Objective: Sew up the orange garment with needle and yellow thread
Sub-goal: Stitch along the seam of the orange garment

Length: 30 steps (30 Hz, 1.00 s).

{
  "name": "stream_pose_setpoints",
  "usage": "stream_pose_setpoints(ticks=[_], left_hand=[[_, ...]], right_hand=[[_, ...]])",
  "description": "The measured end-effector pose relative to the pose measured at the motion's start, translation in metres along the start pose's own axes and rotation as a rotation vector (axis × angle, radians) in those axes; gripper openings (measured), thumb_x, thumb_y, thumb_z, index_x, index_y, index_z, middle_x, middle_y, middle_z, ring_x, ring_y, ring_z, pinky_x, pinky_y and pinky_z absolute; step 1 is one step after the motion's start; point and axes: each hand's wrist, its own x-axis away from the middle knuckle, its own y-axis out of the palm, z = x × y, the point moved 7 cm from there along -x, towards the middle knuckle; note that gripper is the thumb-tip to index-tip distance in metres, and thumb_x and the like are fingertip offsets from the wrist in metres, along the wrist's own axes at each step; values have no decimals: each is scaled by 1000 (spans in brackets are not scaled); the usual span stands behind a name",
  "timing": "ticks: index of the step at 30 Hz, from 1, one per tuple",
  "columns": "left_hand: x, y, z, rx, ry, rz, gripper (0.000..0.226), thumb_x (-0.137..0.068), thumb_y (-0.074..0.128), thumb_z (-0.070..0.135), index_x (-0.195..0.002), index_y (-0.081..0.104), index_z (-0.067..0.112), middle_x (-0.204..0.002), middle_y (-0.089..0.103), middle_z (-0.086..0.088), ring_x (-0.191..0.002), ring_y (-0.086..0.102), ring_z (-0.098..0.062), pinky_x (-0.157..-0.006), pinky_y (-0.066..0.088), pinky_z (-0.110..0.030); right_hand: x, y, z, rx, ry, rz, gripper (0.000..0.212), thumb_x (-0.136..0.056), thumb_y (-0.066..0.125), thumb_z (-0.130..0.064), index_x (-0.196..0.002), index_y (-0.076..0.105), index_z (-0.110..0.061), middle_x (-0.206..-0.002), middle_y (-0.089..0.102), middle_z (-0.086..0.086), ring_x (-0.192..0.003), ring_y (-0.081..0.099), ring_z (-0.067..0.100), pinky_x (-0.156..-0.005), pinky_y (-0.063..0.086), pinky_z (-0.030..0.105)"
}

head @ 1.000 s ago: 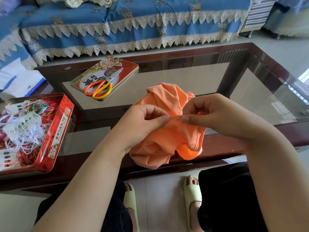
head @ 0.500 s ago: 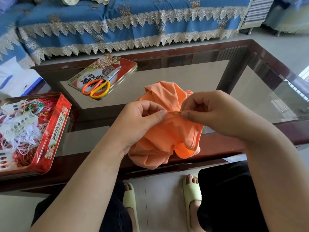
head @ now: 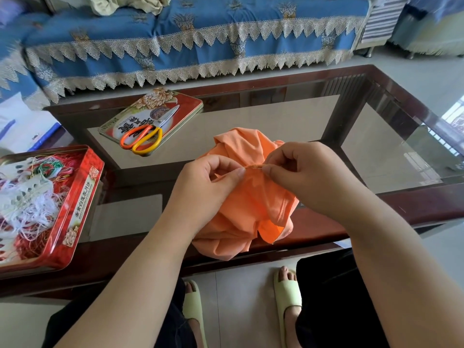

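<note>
Glass-topped table (head: 263, 116) w/ dark wood frame; orange garment (head: 241, 197) bunched at its near edge, btwn both hands. Left hand (head: 208, 182) pinches a fold of it, fingers curled. Right hand (head: 303, 177) pinches fabric just beside. Needle, thread too small to make out. Scissors (head: 148, 134) lie on tin lid (head: 175, 106).

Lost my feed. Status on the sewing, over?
Left hand pinching garment. Right hand pinching fold at the stitch; needle too small to confirm. Nothing in the way; scissors clear on the tin lid.
</note>
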Motion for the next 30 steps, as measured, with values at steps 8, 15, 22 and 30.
stream_pose_setpoints(ticks=[8,15,22,30], left_hand=[[6,1,14,-55,161,92,8,-87,69,36,-81,68,31,-61,59,27,-67,54,7,-57,37,-4],[10,-4,22,-76,241,189,4,-88,68,31,-87,67,28,-73,61,22,-73,57,10,-60,39,-3],[11,-13,26,-189,391,291,9,-90,67,22,-97,71,18,-89,70,9,-85,65,-4,-72,48,-8],[12,-10,32,-296,520,288,8,-92,66,19,-95,71,13,-89,64,4,-84,60,-9,-69,50,-19]], right_hand=[[5,8,-12,-3,-45,257,14,-90,63,-21,-82,68,-11,-83,64,0,-77,56,16,-72,47,33],[5,17,-12,-145,-10,298,14,-89,67,-25,-76,65,-20,-82,63,-5,-77,56,10,-67,45,25],[4,24,-15,-201,-15,120,11,-84,70,-33,-82,67,-23,-101,57,-20,-93,50,-13,-72,34,0],[5,24,-11,-302,44,-120,20,-85,66,-37,-74,68,-21,-113,51,-21,-101,47,-13,-71,33,-4]])
